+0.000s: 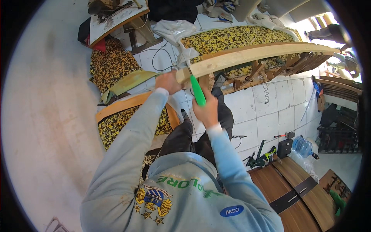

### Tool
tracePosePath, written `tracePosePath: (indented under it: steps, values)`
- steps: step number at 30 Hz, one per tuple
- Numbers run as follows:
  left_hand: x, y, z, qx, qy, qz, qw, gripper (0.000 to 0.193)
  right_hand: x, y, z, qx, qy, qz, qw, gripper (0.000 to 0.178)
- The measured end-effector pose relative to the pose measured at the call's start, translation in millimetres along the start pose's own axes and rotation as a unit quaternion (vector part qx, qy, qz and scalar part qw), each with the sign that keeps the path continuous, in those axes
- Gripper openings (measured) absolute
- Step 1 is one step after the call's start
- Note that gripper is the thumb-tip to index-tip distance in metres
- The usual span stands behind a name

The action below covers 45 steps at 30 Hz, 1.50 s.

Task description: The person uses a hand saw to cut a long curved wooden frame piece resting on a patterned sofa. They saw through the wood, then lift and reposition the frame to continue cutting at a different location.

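A long, pale beige padded strip [247, 58] runs along the top of a wooden frame [297, 66], from in front of me toward the right. My left hand [169, 82] is closed around the strip's near left end. Just right of it, my right hand [206, 109] grips a knife by its bright green handle [198, 91]. The thin blade points away from me and meets the strip close to my left hand; part of it is hard to make out.
Yellow-and-black speckled foam [235, 38] lies behind and under the frame. More speckled foam [116, 63] rests at the left, near a cluttered table [112, 23]. A green power drill [266, 155], a blue water bottle [302, 147] and a brown cabinet [293, 189] stand at lower right.
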State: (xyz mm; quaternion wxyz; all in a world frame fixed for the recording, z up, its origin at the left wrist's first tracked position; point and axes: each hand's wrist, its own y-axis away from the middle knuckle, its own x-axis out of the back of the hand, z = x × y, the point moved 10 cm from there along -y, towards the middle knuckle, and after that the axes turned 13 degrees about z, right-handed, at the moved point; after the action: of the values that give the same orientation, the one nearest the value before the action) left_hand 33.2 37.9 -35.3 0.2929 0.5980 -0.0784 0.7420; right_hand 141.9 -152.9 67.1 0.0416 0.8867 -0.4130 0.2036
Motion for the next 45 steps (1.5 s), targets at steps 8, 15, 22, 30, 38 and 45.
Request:
tracePosePath:
  steps: [8,15,22,30,38,45]
  values:
    - [-2.0,7.2,-12.9,0.009,0.011,-0.005,1.000,0.063,119.7,102.6,-47.8,-0.033,0.030,-0.047,0.998,0.056]
    - [-1.4,9.0,-9.3,0.006,0.001,-0.001,1.000,0.063,39.6,31.7,-2.8,-0.044,-0.016,-0.042,0.998,0.049]
    - [-1.6,6.8,-13.8,0.006,0.002,-0.017,1.000,0.069,78.7,70.1,-12.1,-0.041,0.001,-0.052,0.998,0.053]
    - [0.3,8.4,-8.6,-0.002,0.012,0.010,1.000,0.063,64.3,60.8,15.5,-0.029,-0.015,-0.039,0.999,0.051]
    - [-6.2,8.8,-14.0,0.007,0.006,-0.009,1.000,0.070,96.8,95.5,14.0,-0.016,0.000,-0.062,0.998,0.056]
    - [0.2,11.0,-14.0,0.001,0.027,0.018,0.999,0.063,100.3,93.1,9.3,-0.020,-0.003,-0.056,0.998,0.053]
